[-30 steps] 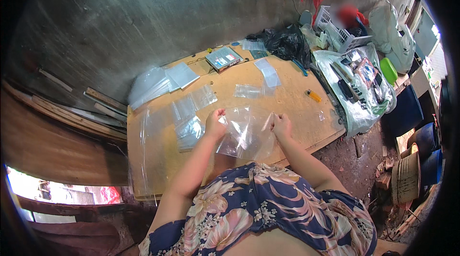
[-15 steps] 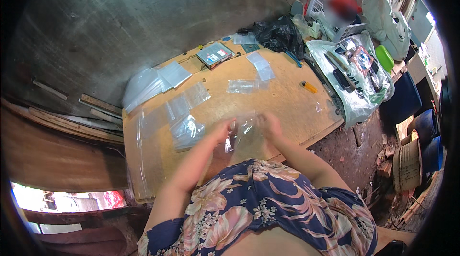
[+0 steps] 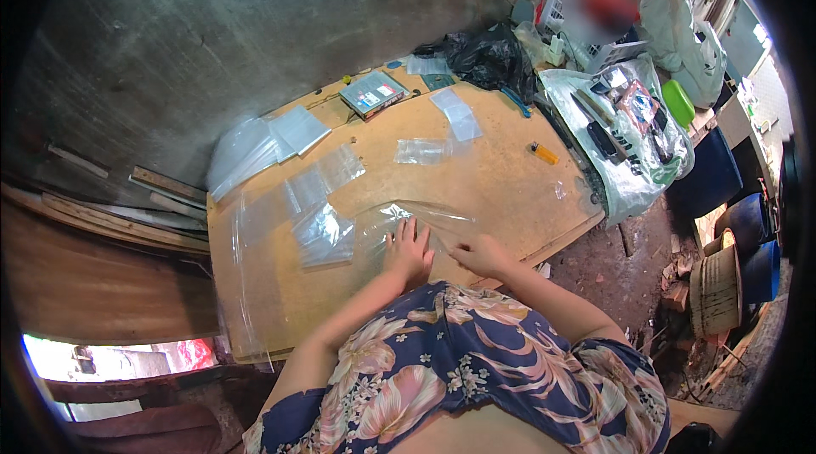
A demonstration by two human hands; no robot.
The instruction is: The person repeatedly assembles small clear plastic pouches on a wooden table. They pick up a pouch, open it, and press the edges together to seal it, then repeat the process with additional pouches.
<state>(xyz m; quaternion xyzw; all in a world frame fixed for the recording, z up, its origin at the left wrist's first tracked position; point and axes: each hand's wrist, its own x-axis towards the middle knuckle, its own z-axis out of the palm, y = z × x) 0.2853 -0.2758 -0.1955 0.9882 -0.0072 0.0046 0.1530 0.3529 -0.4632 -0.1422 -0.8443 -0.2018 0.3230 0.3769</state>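
A clear plastic bag (image 3: 425, 220) lies flat on the wooden table (image 3: 501, 182) just in front of me. My left hand (image 3: 408, 250) presses flat on it with fingers spread. My right hand (image 3: 480, 254) rests on the bag's near right edge, fingers curled low against the table. A stack of small clear bags (image 3: 325, 237) lies just left of my left hand. Further clear bags (image 3: 323, 178) lie beyond it.
A larger pile of clear bags (image 3: 255, 144) sits at the far left, a flat box (image 3: 374, 94) at the back, two loose bags (image 3: 442, 127) mid-table, and a yellow lighter (image 3: 544, 153). A black bag (image 3: 484, 59) and a cluttered plastic sheet (image 3: 629, 131) lie to the right.
Both hands held the clear bag up off the table a second ago; they have lowered it and now press it flat on the tabletop.
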